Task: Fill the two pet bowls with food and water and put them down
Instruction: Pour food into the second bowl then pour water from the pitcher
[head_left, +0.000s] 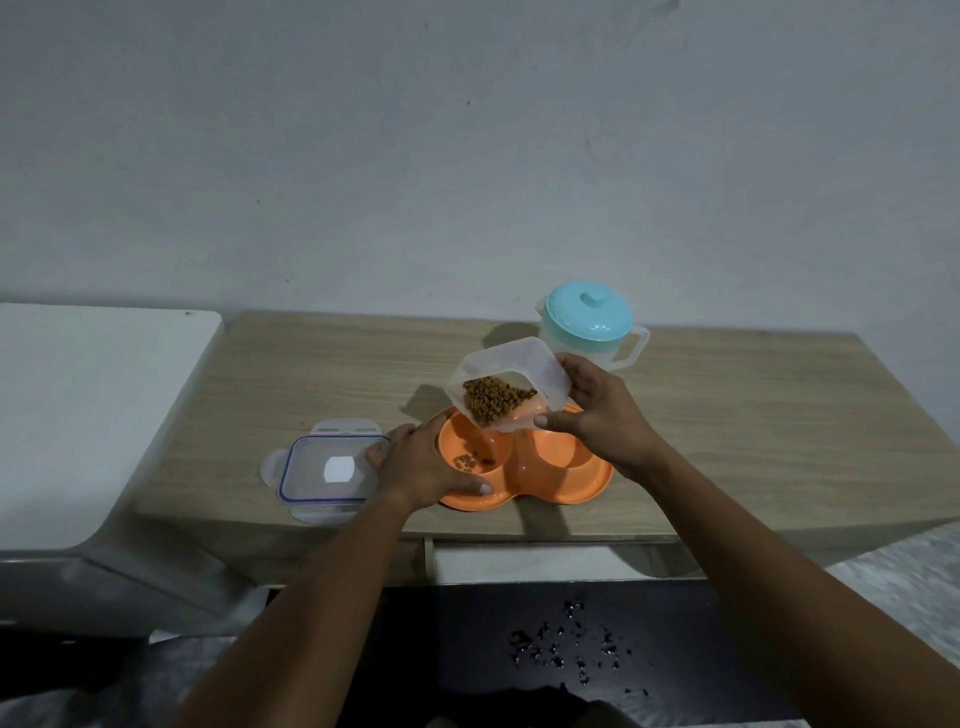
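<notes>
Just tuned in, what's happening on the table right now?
The right hand tilts a clear container of kibble over the left well of the orange double bowl, where a few pieces already lie. The left hand steadies the bowl's left edge. The right well looks empty. The container's lid lies on the table; a lidded jug stands behind.

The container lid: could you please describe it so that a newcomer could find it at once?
On the wooden table, look just left of the orange double bowl, beside the left hand. The lid lies flat there: clear and rectangular with a blue seal line and locking flaps, the only flat clear piece on the table.
</notes>
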